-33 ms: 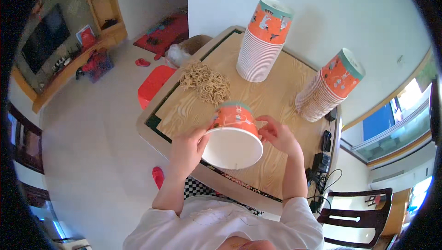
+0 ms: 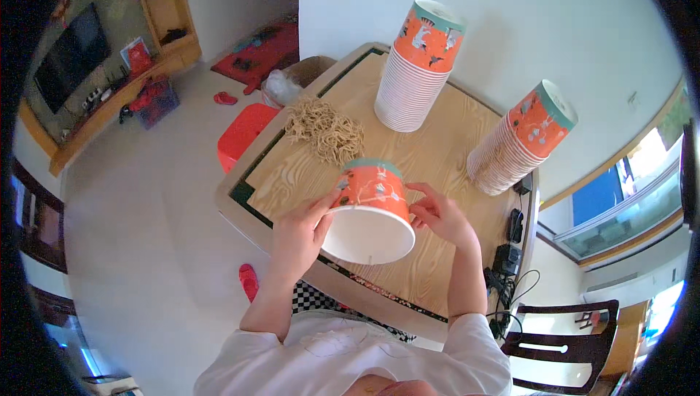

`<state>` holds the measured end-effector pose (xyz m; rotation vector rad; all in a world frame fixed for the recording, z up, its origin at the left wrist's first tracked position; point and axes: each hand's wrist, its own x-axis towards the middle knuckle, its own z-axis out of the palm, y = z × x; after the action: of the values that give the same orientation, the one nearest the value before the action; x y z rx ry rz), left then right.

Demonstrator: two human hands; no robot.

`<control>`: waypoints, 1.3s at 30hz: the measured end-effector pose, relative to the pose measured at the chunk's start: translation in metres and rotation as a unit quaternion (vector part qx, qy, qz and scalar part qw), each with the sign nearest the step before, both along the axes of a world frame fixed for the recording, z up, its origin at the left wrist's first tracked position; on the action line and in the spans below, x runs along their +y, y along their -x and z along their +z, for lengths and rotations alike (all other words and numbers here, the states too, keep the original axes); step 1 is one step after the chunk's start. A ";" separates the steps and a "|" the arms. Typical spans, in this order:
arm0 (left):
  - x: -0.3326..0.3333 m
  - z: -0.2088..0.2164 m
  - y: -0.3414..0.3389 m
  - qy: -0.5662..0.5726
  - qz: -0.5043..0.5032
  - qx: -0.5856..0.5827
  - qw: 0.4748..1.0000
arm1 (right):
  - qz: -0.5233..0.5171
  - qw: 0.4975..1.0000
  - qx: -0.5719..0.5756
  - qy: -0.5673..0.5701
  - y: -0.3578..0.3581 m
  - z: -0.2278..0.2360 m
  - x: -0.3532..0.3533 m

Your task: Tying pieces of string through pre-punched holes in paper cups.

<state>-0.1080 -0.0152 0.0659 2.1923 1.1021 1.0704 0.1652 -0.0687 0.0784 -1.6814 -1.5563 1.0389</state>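
Observation:
Between my hands a paper bucket (image 2: 373, 192), orange with a green band at its base, tilts so that its white open mouth faces me. A thin pale strand crosses its orange wall, and a short end shows at the near rim. My left hand (image 2: 297, 230) is closed on the rim's left side. At the right wall, my right hand (image 2: 443, 218) has its fingers bent against the bucket, thumb and fingertips close together; whether they pinch the strand is too small to tell. Just beyond the bucket lies a tangled pile of beige strings (image 2: 324, 131).
Two tall stacks of upturned paper buckets stand on the wooden table (image 2: 426, 272): one at the back (image 2: 412, 86), one at the right (image 2: 510, 149). Black cables and adapters (image 2: 508, 259) line the right edge. A red stool (image 2: 244, 133) is left, a dark chair (image 2: 565, 348) lower right.
The bucket sits very slightly higher in view, its mouth a little less turned toward me. Both hands keep their places on it.

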 end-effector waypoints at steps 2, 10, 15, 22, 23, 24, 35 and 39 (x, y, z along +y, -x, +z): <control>-0.001 -0.002 0.000 -0.078 -0.008 0.019 0.997 | -0.019 0.995 0.094 0.041 -0.006 -0.007 0.002; 0.006 -0.009 -0.024 -0.085 -0.069 -0.082 0.991 | -0.014 0.980 0.186 -0.076 -0.010 -0.002 0.002; 0.015 -0.003 -0.049 -0.065 -0.131 -0.138 0.980 | -0.035 0.979 0.069 -0.188 -0.018 0.026 -0.007; 0.027 -0.004 -0.094 -0.023 -0.229 -0.165 0.959 | -0.096 0.969 0.119 -0.194 -0.056 0.019 -0.018; 0.030 0.000 -0.102 -0.013 -0.252 -0.192 0.948 | -0.095 0.964 0.053 -0.244 -0.063 0.025 -0.018; 0.034 0.008 -0.113 -0.014 -0.260 -0.193 0.946 | -0.093 0.952 -0.013 -0.292 -0.070 0.032 -0.016; 0.077 0.145 -0.339 -0.168 -0.392 -0.313 0.849 | -0.288 0.812 -0.096 -0.498 -0.196 0.150 -0.048; 0.056 0.202 -0.371 -0.230 -0.430 -0.287 0.825 | -0.335 0.781 -0.069 -0.522 -0.222 0.146 -0.070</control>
<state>0.2632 0.0403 0.2679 2.0571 -0.4472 1.4477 0.3873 -0.1384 0.2246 -1.2660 -1.0694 -0.3342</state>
